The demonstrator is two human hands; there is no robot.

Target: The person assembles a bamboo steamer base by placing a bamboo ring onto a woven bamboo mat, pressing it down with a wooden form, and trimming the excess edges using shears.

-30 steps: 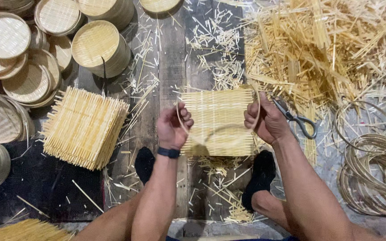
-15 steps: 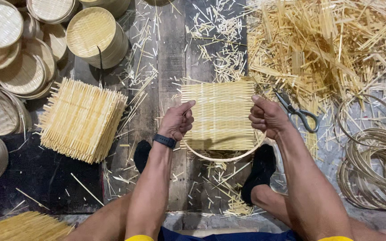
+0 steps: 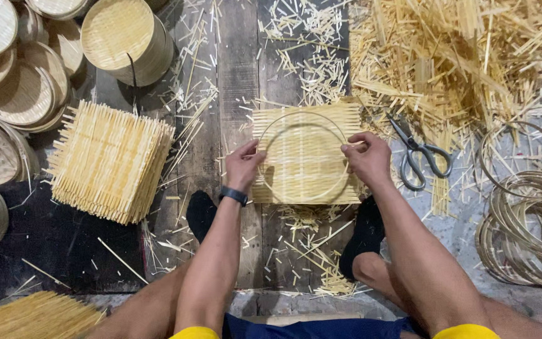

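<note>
both hands, left hand [image 3: 244,164] and right hand [image 3: 366,158], pinch a thin hoop [image 3: 303,119] over the woven mat [image 3: 305,157], fingertips partly hidden.

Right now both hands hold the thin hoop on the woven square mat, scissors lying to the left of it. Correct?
Not quite. The head view shows the scissors lying right of the woven square mat, not left. The left hand and right hand do hold the thin hoop on it.

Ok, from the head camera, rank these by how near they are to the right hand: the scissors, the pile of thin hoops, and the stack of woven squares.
1. scissors, just outside the right hand, on the floor.
2. pile of thin hoops, farther out on that same side, lower in the picture.
3. stack of woven squares, farthest, across on the other side beyond the left hand.
</note>
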